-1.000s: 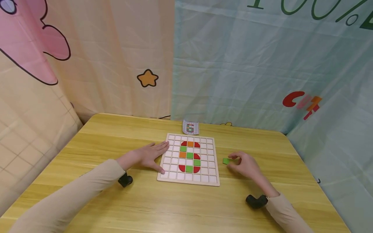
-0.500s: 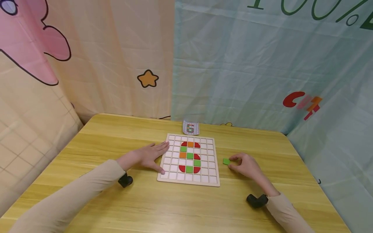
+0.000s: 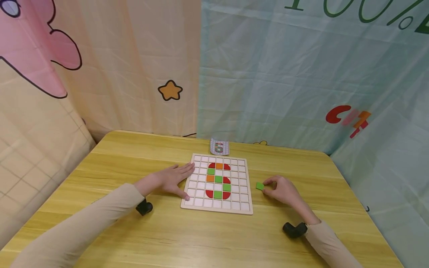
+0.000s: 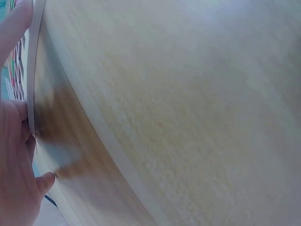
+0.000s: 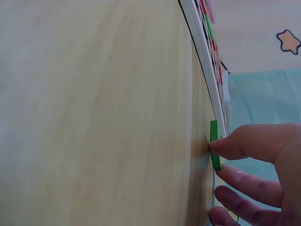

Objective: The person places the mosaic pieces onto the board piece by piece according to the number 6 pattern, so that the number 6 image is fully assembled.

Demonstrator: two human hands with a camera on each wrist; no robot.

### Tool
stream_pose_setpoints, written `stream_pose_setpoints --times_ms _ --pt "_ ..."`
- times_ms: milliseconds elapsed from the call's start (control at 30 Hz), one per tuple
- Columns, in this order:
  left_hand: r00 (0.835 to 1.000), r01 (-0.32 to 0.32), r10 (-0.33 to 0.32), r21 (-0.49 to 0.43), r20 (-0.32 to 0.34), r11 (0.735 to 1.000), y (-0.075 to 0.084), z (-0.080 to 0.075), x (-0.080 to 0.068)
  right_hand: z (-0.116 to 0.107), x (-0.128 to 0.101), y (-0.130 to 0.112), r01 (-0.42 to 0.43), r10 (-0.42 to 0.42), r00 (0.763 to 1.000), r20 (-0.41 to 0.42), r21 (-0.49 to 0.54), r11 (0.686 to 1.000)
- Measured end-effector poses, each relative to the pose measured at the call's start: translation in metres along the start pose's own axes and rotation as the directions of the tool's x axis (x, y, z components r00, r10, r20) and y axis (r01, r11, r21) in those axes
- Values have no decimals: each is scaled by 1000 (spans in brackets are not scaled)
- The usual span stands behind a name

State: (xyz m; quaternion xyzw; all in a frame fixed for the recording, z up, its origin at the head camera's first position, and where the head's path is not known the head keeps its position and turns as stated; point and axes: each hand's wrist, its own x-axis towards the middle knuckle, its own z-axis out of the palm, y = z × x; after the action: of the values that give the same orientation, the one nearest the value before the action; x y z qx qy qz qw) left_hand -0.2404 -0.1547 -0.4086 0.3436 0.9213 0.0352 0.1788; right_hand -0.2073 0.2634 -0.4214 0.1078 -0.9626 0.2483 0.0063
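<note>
While the board (image 3: 217, 183) is steadied by the flat-fingered left hand (image 3: 174, 179), a green tile (image 3: 260, 185) just right of it is pinched by the right hand (image 3: 281, 190).

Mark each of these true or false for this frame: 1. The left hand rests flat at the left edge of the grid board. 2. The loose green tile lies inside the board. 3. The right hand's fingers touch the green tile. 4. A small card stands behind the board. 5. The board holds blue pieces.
1. True: the left hand lies flat on the table against the left edge of the grid board.
2. False: the green tile lies on the table, right of the board.
3. True: the right hand touches it with its fingertips.
4. True: the small card stands behind it.
5. False: only red, green and orange pieces.
</note>
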Motion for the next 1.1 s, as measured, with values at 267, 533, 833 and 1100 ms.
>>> stream_pose_setpoints --times_ms 267,533,833,1100 --pt "1000 3 -3 9 -3 1000 0 1 0 4 4 -5 4 -4 1000 -14 -15 1000" --pt "1000 -2 2 10 -3 1000 0 -1 -1 4 9 -11 -1 1 1000 -16 12 1000" --pt "1000 -2 2 8 6 1000 1 -3 -1 5 14 -31 63 -61 997 -41 45 997" --pt "1000 1 -1 10 7 1000 0 -2 0 12 19 -49 102 -100 994 -33 59 993"
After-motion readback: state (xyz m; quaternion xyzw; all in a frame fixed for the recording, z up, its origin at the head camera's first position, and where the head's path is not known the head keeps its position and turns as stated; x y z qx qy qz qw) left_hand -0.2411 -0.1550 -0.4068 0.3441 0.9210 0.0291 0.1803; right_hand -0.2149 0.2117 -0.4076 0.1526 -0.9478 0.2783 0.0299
